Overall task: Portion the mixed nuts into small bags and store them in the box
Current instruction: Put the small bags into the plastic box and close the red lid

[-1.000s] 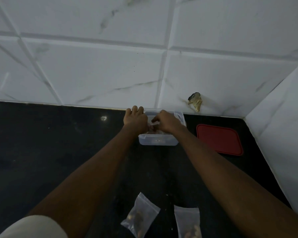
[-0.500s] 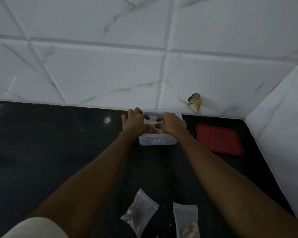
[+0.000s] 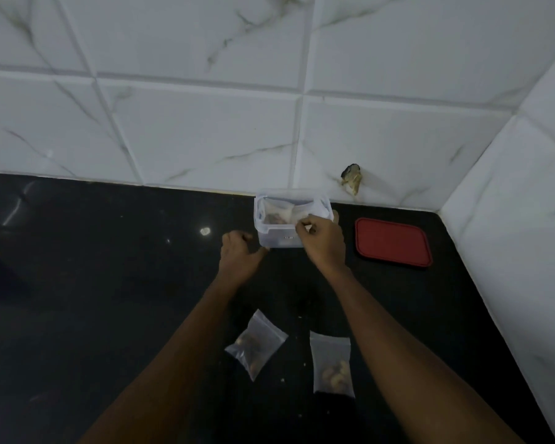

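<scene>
Currently the clear rectangular plastic box (image 3: 276, 240) sits at 12 o'clock on the black surface (image 3: 109, 283). The right hand (image 3: 322, 240), at the box's 4 o'clock, pinches a small clear nut bag (image 3: 282, 211) inside it. The left hand (image 3: 241, 254), at 7 o'clock, is curled and empty. At 6 o'clock lie the left filled bag (image 3: 257, 342) and the right filled bag (image 3: 332, 366). A red lid (image 3: 393, 241) is at 3 o'clock.

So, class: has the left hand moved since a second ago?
Yes. The left hand has drawn back off the clear box, toward the person.
</scene>
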Demonstrator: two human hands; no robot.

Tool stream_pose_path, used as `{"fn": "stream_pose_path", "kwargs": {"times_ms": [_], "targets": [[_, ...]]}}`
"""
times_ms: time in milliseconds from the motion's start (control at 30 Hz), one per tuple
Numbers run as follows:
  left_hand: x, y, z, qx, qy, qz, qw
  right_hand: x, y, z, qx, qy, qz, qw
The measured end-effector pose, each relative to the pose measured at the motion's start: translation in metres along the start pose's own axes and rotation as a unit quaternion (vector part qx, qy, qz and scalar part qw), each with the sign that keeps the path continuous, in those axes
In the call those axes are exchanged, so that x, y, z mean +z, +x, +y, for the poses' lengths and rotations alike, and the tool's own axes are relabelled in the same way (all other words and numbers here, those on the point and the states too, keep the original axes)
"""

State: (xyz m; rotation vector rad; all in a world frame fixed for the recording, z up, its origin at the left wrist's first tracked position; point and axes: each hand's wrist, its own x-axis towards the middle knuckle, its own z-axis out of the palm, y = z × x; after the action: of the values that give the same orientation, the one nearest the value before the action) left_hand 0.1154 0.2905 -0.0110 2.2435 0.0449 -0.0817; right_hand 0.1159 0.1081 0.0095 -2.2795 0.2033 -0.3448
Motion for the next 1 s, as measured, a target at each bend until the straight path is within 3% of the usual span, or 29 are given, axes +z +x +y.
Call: {"fn": "stream_pose_path", "kwargs": {"times_ms": [100,200,733,867,1000], "targets": [[0.008,-0.020,-0.013,-0.062,0.121,-0.138,0.981,0.005,-0.026,0.008,0.021,0.003,-0.035,0.999],[0.011,-0.035,-0.025,-0.070,0.192,-0.222,0.953,0.010,-0.046,0.019,0.033,-0.002,-0.059,0.998],[0.010,-0.051,-0.038,0.004,0.175,-0.257,0.951,0.013,-0.097,0.052,0.077,0.004,-0.131,0.988],[0.010,-0.038,-0.026,-0.027,0.028,-0.221,0.975,0.023,-0.087,0.047,0.070,0.068,-0.147,0.984],[0.005,-0.027,-0.010,-0.054,-0.166,-0.217,0.960,0.020,-0.074,0.030,0.121,0.164,-0.161,0.966]]}}
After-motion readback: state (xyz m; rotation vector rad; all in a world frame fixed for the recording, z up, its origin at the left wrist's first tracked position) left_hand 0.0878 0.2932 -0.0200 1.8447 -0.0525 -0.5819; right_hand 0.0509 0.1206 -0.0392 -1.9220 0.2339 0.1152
